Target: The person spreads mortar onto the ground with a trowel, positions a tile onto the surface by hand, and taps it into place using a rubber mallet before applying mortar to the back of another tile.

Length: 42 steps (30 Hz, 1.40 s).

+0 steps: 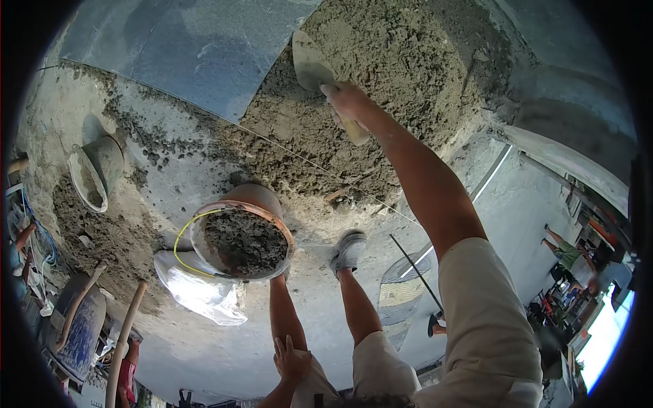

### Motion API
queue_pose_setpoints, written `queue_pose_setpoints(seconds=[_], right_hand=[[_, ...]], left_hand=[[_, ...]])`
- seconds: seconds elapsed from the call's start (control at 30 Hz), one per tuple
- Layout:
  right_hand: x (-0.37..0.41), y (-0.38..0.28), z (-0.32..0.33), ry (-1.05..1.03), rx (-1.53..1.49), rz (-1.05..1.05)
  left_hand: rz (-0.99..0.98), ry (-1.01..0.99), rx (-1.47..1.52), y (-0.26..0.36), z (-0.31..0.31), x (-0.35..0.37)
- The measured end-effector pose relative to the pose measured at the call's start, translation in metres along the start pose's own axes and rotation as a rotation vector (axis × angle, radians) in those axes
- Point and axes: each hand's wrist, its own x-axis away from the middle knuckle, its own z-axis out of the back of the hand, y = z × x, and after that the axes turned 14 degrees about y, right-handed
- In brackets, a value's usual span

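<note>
My right hand (350, 107) is closed round the handle of a pointed trowel (312, 62), its blade lying over a rough bed of damp mortar (401, 64). Large grey tiles (197, 51) border this bed on the left. My left hand (292, 358) rests on my leg near the knee, fingers spread and holding nothing. In front of my feet stands an orange bucket (257, 195) with a yellow handle, holding dark mortar (245, 241). A taut string (299, 158) runs across the mortar's near edge.
A grey bucket (102, 170) lies tipped at the left. White plastic sheeting (201, 292) sits beside the orange bucket. A wheelbarrow (81, 333) and wooden poles (124, 347) are at lower left. A dark bar (416, 272) lies right of my feet. People (570, 255) are further off.
</note>
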Motion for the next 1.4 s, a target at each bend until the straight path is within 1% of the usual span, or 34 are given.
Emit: queue_pose_setpoints(seconds=[0.03,0.1,0.13,0.17,0.2,0.27,0.33,0.37,0.43,0.47,0.53,0.57,0.63,0.67,0.7,0.73,0.77,0.8,0.83,0.87,0.9,0.93,0.97,1.0,1.07,1.1,1.17,1.2,1.23,1.27,1.3,1.33,1.37,1.4], right_hand=[[0.021,0.018,-0.011,-0.115,0.068,0.036],[0.073,0.043,-0.027,-0.099,0.189,0.096],[0.070,0.083,-0.042,0.010,0.362,0.436],[0.103,0.082,-0.037,0.032,0.337,0.369],[0.131,0.082,-0.032,0.154,0.342,0.431],[0.178,0.085,-0.019,0.414,0.112,0.605],[0.211,0.080,-0.001,0.665,0.105,0.846],[0.214,0.084,0.002,0.658,0.107,0.844],[0.217,0.095,0.011,0.712,-0.101,0.657],[0.205,0.114,0.015,0.713,-0.091,0.659],[0.160,0.176,0.017,0.788,0.247,0.335],[0.148,0.196,0.022,0.796,0.544,0.316],[0.173,0.211,0.020,0.708,0.519,0.228],[0.192,0.213,0.018,0.664,0.541,0.255],[0.221,0.207,0.018,0.606,0.574,0.277],[0.251,0.206,0.011,0.551,0.568,0.282],[0.273,0.200,0.002,0.504,0.559,0.300],[0.293,0.193,-0.004,0.387,0.538,0.292],[0.311,0.186,-0.011,0.260,0.516,0.282],[0.324,0.181,-0.019,0.220,0.527,0.293],[0.333,0.176,-0.028,0.112,0.620,0.330],[0.339,0.169,-0.037,0.008,0.710,0.371],[0.342,0.157,-0.045,-0.022,0.719,0.385],[0.343,0.143,-0.053,-0.084,0.749,0.374],[0.343,0.107,-0.068,-0.155,0.833,0.382],[0.340,0.094,-0.075,-0.168,0.840,0.394],[0.332,0.076,-0.090,-0.122,0.848,0.418],[0.322,0.080,-0.103,-0.056,0.924,0.498],[0.310,0.081,-0.119,-0.033,0.915,0.555],[0.297,0.086,-0.135,-0.009,0.906,0.605],[0.261,0.139,-0.163,-0.180,1.548,1.023],[0.235,0.156,-0.196,-0.144,0.996,0.553],[0.227,0.176,-0.204,-0.148,0.998,0.550],[0.214,0.189,-0.214,-0.243,0.987,0.668]], left_hand=[[-0.013,0.018,0.004,-0.003,-0.005,-0.002],[-0.030,0.033,0.006,-0.006,-0.003,0.001],[-0.015,0.028,0.021,-0.002,0.003,0.001],[0.002,0.022,0.035,-0.001,0.007,0.002],[0.002,0.020,0.036,-0.002,0.008,0.002],[0.001,0.020,0.038,-0.005,0.006,0.001],[-0.004,0.022,0.049,-0.008,0.007,0.001],[-0.015,0.026,0.056,-0.010,0.007,0.001],[-0.033,0.030,0.062,-0.020,0.004,0.001],[-0.056,0.041,0.069,-0.022,0.002,0.001],[-0.065,0.040,0.088,-0.023,0.004,0.000],[-0.067,0.041,0.099,-0.027,0.006,0.003],[-0.084,0.059,0.131,-0.037,0.004,0.000],[-0.086,0.079,0.170,-0.040,-0.002,-0.006],[-0.118,0.138,0.333,-0.046,-0.012,-0.018],[-0.148,0.182,0.487,-0.054,-0.008,-0.030],[-0.119,0.227,0.507,-0.058,-0.005,-0.052],[-0.005,0.279,0.689,-0.054,0.010,-0.078],[-0.023,0.420,0.938,-0.060,0.013,-0.113],[0.010,0.506,1.112,-0.055,0.035,-0.145],[0.031,0.563,1.272,-0.054,0.052,-0.184],[0.057,0.574,1.416,-0.041,0.089,-0.211],[-0.045,0.498,1.586,-0.034,0.116,-0.238],[-0.029,0.375,1.735,-0.035,0.127,-0.272],[0.065,0.110,1.880,-0.030,0.149,-0.310],[0.075,0.124,1.891,-0.033,0.151,-0.321],[0.072,-0.009,1.886,-0.037,0.147,-0.332],[0.000,0.018,1.952,-0.036,0.144,-0.331],[-0.001,0.014,1.956,-0.032,0.143,-0.328],[-0.039,0.054,1.963,-0.027,0.143,-0.321],[-0.076,0.096,1.975,-0.019,0.142,-0.311],[-0.114,0.045,1.996,-0.008,0.148,-0.296],[-0.108,0.043,1.996,0.001,0.147,-0.282],[-0.130,0.071,1.998,0.011,0.150,-0.276]])
